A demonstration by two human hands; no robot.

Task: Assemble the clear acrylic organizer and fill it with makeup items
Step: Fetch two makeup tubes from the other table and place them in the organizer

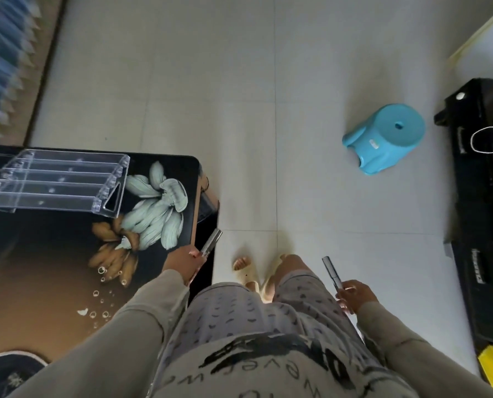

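The clear acrylic organizer (55, 182) stands on the dark flower-painted table (38, 268) at the far left, its stepped rows holding nothing. My left hand (185, 262) hovers at the table's right edge, shut on a slim silvery makeup stick (211, 242) that points up and right. My right hand (354, 295) is out over the floor to the right of my legs, gripping a second slim dark makeup stick (332, 271). Both hands are well below and right of the organizer.
A blue plastic stool (388, 137) lies tipped on the pale tiled floor. A black cabinet (483, 211) with a white cord runs down the right side. A dark round dish (12, 374) sits at the table's near corner. My feet in slippers (251, 271) stand beside the table.
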